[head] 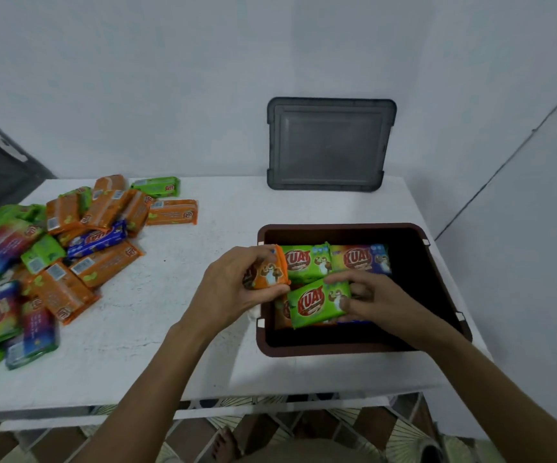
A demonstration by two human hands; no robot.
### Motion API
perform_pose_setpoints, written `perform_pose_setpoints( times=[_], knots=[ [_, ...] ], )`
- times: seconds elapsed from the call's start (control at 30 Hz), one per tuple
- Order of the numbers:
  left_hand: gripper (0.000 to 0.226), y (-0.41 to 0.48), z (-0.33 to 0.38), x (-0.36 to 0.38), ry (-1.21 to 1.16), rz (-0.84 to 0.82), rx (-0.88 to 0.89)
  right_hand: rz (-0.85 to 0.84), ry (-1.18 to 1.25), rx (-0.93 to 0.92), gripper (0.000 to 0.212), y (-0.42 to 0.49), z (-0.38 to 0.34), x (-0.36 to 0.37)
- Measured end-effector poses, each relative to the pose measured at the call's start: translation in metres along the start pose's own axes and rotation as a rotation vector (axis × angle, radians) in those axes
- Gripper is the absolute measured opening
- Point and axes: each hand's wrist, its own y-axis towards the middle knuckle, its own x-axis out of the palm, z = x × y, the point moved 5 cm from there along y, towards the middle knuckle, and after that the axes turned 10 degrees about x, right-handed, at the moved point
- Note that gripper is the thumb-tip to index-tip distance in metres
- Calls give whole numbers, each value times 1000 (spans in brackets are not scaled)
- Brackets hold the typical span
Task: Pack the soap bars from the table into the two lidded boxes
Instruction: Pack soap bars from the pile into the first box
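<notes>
The left hand (237, 279) pinches an orange soap bar (265, 272) at the near-left rim of the brown box (437, 259), holding it over the edge ready to drop into a free slot. The right hand (367, 297) reaches inside, its fingers closed on a green soap bar (317, 300), probably squaring it against the two bars lined along the far wall so rows stay tight. The grey lid (330, 143) leans on the wall behind, clear of the opening. A loose pile of soap bars (53, 248) waits on the white table (187, 345), well apart to the left.
</notes>
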Motion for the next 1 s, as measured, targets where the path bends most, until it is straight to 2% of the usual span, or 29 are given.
perform_pose_setpoints(
  times=[0.13,0.2,0.3,0.43,0.5,0.57,0.63,0.7,0.83,1.0],
  knots=[
    [53,0,1,0,25,-33,-3,1,-139,72,33,18,6,6],
    [56,0,1,1,45,-79,4,66,-378,76,35,25,6,11],
    [56,0,1,0,161,-138,45,203,-843,-58,40,30,2,17],
    [57,-2,0,-4,209,-219,9,245,-967,-91,41,23,-2,16],
    [56,-2,1,-5,185,-227,1,364,-880,-160,32,16,-14,13],
    [57,0,5,-6,186,-213,15,427,-658,-214,22,8,-28,16],
    [65,4,10,-6,185,-193,4,306,-343,-193,17,5,-37,25],
    [78,9,17,-6,165,-177,-16,141,-113,-174,22,4,-44,36],
    [87,20,33,2,132,-220,60,61,29,-199,25,-2,-47,39],
    [76,20,30,2,154,-256,56,109,59,-131,27,-21,-32,-2]
  ],
)
